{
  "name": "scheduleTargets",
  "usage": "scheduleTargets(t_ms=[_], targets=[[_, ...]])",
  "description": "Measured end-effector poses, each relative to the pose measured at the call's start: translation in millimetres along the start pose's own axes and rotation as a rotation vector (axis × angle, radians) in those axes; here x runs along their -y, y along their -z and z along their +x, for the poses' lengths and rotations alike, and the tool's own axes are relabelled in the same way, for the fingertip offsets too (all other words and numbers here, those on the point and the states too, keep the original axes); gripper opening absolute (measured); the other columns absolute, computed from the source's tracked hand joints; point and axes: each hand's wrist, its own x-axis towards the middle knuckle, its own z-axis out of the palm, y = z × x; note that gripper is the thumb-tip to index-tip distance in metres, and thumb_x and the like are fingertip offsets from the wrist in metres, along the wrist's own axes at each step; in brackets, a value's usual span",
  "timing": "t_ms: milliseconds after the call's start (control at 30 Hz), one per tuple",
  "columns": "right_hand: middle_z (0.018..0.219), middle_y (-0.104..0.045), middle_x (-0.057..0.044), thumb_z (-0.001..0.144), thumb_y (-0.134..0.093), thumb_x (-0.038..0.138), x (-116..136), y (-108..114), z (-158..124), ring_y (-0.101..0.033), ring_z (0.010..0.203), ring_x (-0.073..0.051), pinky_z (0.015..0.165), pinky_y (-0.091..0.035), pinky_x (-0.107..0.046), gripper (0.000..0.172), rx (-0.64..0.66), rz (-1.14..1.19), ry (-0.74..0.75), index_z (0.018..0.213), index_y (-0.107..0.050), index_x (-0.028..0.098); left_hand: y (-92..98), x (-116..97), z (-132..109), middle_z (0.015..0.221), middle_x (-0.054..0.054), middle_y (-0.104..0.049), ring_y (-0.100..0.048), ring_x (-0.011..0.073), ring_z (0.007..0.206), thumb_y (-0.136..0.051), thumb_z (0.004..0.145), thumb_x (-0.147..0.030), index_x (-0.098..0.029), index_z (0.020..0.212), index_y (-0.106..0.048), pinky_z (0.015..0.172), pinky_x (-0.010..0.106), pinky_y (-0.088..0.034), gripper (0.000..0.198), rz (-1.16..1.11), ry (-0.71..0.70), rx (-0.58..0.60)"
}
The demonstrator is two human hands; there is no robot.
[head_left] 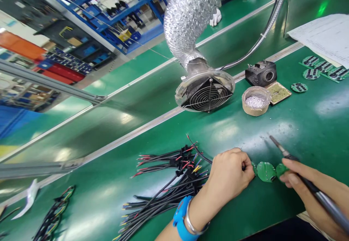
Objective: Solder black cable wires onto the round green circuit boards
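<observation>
Green board [265, 171] lies between left grip [229, 173] and right grip [313, 190] holding iron [283, 153].

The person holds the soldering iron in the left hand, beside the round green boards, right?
Not quite: the head view shows the soldering iron in the right hand, beside the round green boards.

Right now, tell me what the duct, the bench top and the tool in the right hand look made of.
Duct: crinkled, shiny aluminium foil, probably. Bench top: glossy green mat, likely rubber or vinyl, given soft reflections. Soldering iron in the right hand: grey metal shaft, dark, seemingly plastic grip.
</observation>
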Motion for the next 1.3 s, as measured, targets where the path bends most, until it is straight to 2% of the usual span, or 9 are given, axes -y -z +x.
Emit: scheduleTargets(t_ms=[133, 233, 367, 500, 567, 667, 733, 933, 1300], targets=[[0.103, -0.073, -0.003, 0.093, -0.061, 0.021, -7, 0, 5, -0.069, 0.093, -0.019, 0.076, -0.057, -0.031, 0.034, 0.186, -0.076, 0.213, 0.126, -0.062, 0.027, -0.1, -1, 0, 0.071, -0.003, -0.065, -0.058, 0.0141, 0.065, -0.061, 0.075, -0.015, -0.021, 0.069, -0.067, 0.062, 0.026, -0.038, 0.01, -0.003, 0.005, 0.008], [0.119, -0.069, -0.005, 0.093, -0.061, 0.022, -22, -2, 8, -0.066, 0.106, -0.021, 0.088, -0.054, -0.037, 0.036, 0.259, -0.142, 0.253, 0.128, -0.06, 0.028, 1.2, 0, 1, 0.072, -0.003, -0.065, -0.058, 0.0146, 0.065, -0.062, 0.076, -0.015, -0.021, 0.068, -0.066, 0.063, 0.026, -0.038, 0.01, -0.015, -0.001, 0.009], [0.117, -0.071, -0.004, 0.093, -0.06, 0.017, -38, -6, 16, -0.067, 0.106, -0.02, 0.098, -0.052, -0.041, 0.037, 0.209, -0.148, 0.311, 0.129, -0.06, 0.027, 3.6, 5, 1, 0.076, -0.003, -0.065, -0.06, 0.0147, 0.068, -0.067, 0.076, -0.015, -0.02, 0.082, -0.068, 0.065, 0.026, -0.041, 0.008, -0.064, -0.09, -0.01], [0.117, -0.071, -0.002, 0.092, -0.059, 0.012, -31, -9, 25, -0.069, 0.105, -0.017, 0.109, -0.048, -0.042, 0.039, 0.134, -0.113, 0.319, 0.128, -0.061, 0.026, 1.3, 12, 0, 0.08, -0.001, -0.064, -0.06, 0.0145, 0.072, -0.064, 0.082, -0.011, -0.021, 0.086, -0.07, 0.067, 0.024, -0.044, 0.012, -0.017, -0.236, -0.037], [0.113, -0.072, 0.0, 0.091, -0.056, 0.01, -20, -9, 26, -0.07, 0.102, -0.016, 0.102, -0.053, -0.034, 0.042, 0.071, -0.038, 0.229, 0.129, -0.06, 0.027, -1.5, 15, -1, 0.08, -0.001, -0.065, -0.06, 0.0149, 0.072, -0.062, 0.087, -0.013, -0.021, 0.087, -0.07, 0.067, 0.025, -0.044, 0.011, 0.038, -0.276, -0.06], [0.097, -0.073, 0.001, 0.093, -0.056, 0.016, -3, -6, 22, -0.072, 0.086, -0.013, 0.076, -0.06, -0.021, 0.04, -0.025, 0.112, -0.015, 0.131, -0.059, 0.029, -5.2, 15, -1, 0.08, 0.0, -0.065, -0.06, 0.0161, 0.072, -0.062, 0.089, -0.017, -0.021, 0.088, -0.068, 0.067, 0.026, -0.045, 0.007, 0.104, -0.289, -0.089], [0.096, -0.073, 0.0, 0.093, -0.057, 0.02, 2, -3, 18, -0.072, 0.079, -0.013, 0.066, -0.06, -0.019, 0.037, -0.06, 0.165, -0.107, 0.129, -0.061, 0.029, -6.6, 14, -1, 0.081, -0.001, -0.065, -0.06, 0.0163, 0.072, -0.062, 0.088, -0.017, -0.021, 0.086, -0.066, 0.066, 0.026, -0.045, 0.006, 0.125, -0.277, -0.101], [0.106, -0.075, -0.001, 0.091, -0.057, 0.023, 0, -1, 3, -0.073, 0.098, -0.017, 0.088, -0.06, -0.021, 0.021, -0.11, 0.073, -0.083, 0.107, -0.07, 0.026, -9.3, 13, 0, 0.08, -0.002, -0.064, -0.059, 0.0146, 0.067, -0.062, 0.085, -0.014, -0.021, 0.083, -0.063, 0.062, 0.025, -0.043, 0.007, 0.113, -0.259, -0.135], [0.096, -0.077, -0.003, 0.087, -0.057, 0.02, 10, -6, 15, -0.074, 0.094, -0.018, 0.089, -0.06, -0.023, 0.016, -0.11, 0.039, -0.032, 0.097, -0.07, 0.022, -10.9, 15, 1, 0.078, -0.002, -0.064, -0.059, 0.0138, 0.066, -0.062, 0.085, -0.014, -0.021, 0.082, -0.063, 0.061, 0.025, -0.043, 0.008, 0.088, -0.281, -0.17]])
